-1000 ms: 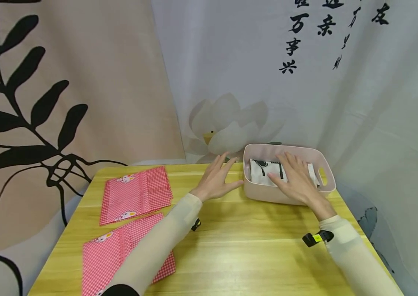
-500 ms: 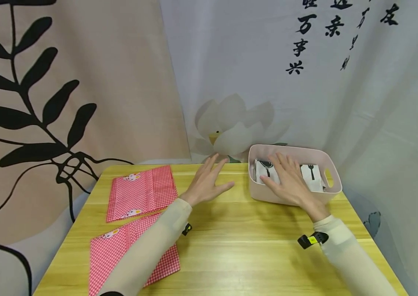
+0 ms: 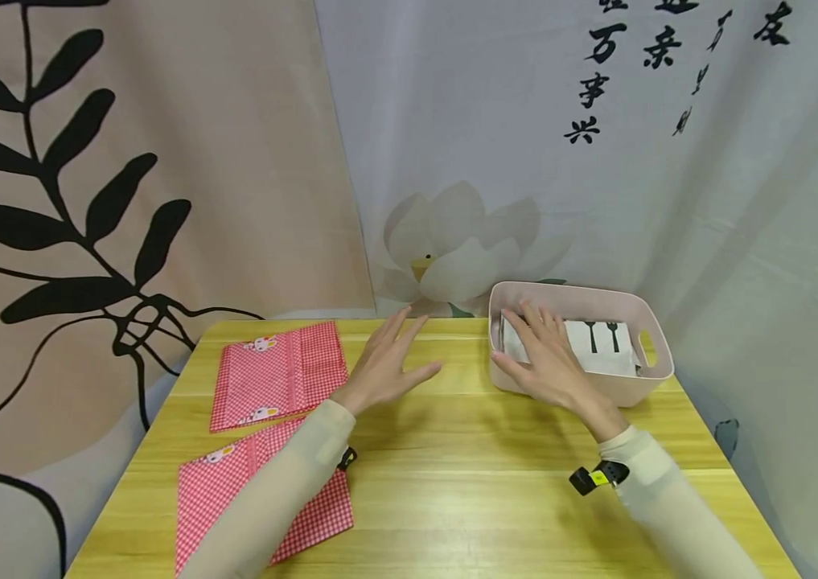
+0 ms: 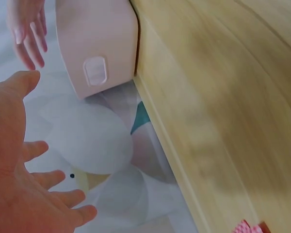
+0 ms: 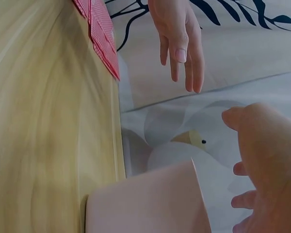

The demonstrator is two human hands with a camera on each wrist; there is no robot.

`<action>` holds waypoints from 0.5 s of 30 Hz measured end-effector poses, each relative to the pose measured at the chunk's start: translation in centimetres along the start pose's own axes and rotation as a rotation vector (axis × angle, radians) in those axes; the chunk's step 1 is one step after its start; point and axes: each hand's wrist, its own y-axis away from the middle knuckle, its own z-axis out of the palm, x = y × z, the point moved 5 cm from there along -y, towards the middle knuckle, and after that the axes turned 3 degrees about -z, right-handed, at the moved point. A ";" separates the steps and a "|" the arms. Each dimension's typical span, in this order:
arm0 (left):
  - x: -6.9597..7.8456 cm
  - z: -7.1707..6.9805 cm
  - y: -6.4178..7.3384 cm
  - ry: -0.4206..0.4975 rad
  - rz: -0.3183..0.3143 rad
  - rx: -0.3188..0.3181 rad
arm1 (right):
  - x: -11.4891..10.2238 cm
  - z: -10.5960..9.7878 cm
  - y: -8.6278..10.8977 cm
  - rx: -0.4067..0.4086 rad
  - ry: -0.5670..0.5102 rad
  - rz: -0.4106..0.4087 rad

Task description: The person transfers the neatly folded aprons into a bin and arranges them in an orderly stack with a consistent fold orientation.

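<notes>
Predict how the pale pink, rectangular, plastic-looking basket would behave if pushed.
The pale pink, rectangular basket would probably stay stiff: its smooth walls stand without sagging. It would likely slide rather than tip, being wider than tall on the flat, yellow wooden table.

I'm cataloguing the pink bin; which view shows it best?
The head view: the pink bin appears nearly whole, rim and inside included, though the right hand hides some. The left wrist view shows a cropped end with a handle opening; the right wrist view, a cropped wall.
</notes>
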 end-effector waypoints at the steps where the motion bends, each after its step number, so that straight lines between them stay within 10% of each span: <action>1: -0.2 -0.1 0.2 0.002 -0.001 0.001 | -0.2 0.1 0.0 -0.009 -0.004 -0.001; 15: -2.7 -1.7 3.7 0.002 -0.015 0.069 | -3.5 2.3 -0.3 -0.056 -0.034 -0.061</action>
